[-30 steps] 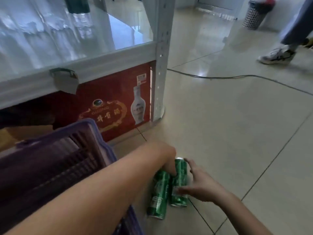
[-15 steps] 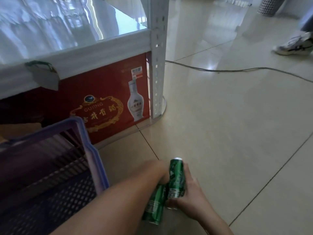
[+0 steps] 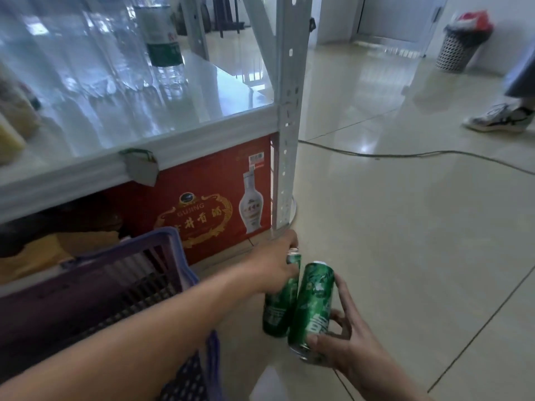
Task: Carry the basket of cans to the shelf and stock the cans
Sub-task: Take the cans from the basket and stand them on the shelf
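Two tall green cans are held side by side above the tiled floor, just right of the purple basket (image 3: 173, 256). My left hand (image 3: 272, 264) reaches across the basket and grips the upper part of the left can (image 3: 278, 311). My right hand (image 3: 344, 345) wraps the lower part of the right can (image 3: 312, 302), which tilts slightly. The white metal shelf (image 3: 179, 146) stands right behind them, its corner post (image 3: 286, 140) just beyond my left hand.
Water bottles (image 3: 162, 33) stand on the shelf's glossy board. A red carton (image 3: 208, 206) sits under it. A cable (image 3: 405, 154) runs across the floor. A person's shoe (image 3: 498, 120) and a mesh bin (image 3: 460, 44) are at the far right.
Both cans have come up off the floor, one in each hand. The view has tilted up, so more of the shelf board and its bottles shows.
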